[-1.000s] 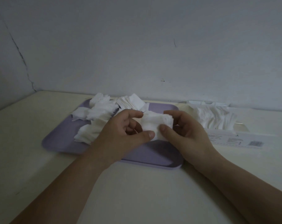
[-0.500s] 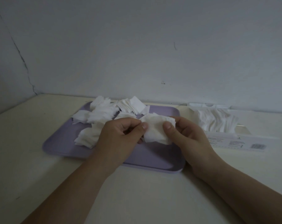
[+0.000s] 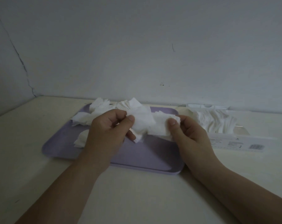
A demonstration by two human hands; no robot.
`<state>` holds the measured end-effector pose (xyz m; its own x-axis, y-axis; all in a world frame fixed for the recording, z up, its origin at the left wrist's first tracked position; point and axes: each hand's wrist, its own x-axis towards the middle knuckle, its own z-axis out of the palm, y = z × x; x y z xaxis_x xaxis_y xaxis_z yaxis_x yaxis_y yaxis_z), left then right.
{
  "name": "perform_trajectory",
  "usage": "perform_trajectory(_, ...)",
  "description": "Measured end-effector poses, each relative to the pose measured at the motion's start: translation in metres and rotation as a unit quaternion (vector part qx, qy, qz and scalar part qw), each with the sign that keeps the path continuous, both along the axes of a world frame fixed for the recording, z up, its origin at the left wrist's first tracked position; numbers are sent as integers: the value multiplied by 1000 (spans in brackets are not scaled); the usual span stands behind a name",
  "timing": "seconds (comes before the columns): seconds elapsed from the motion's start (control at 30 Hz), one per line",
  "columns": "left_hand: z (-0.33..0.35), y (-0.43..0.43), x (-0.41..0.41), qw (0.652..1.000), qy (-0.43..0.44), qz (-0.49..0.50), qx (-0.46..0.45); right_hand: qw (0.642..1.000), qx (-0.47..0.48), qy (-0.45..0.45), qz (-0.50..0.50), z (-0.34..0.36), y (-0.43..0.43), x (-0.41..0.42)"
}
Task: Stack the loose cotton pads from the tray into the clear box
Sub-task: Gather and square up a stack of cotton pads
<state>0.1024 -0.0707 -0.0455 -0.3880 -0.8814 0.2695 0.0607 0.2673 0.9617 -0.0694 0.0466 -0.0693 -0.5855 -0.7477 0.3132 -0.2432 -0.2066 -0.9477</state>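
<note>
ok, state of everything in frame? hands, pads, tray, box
left hand: pinches held pads
right hand: pinches held pads, other end
held pads: bunched, above tray
loose pads: heaped on tray's far left
tray: near half bare
box: open, right of tray
boxed pads: packed in box

A: The head view: where does it stand?
B: Worn on the person's head, above the near side of the counter (image 3: 137,199), facing forward and down toward the wall (image 3: 137,46).
A: How near is it?
B: Close. Both forearms enter at the bottom edge; the left hand (image 3: 104,136) and right hand (image 3: 190,138) meet at centre on pads (image 3: 145,125) over the tray (image 3: 150,152). The wide angle also takes in the box (image 3: 234,141) at right and the wall corner at left.
</note>
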Motion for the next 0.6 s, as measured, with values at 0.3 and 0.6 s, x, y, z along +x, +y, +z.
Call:
perform_trajectory(0.3,4,10,0,986,-37,-163,23,999,2,36,34,0,0,1)
perform_trajectory(0.6,-8,7,-5,993,-68,-95,-13,997,8,24,68,-4,-1,2)
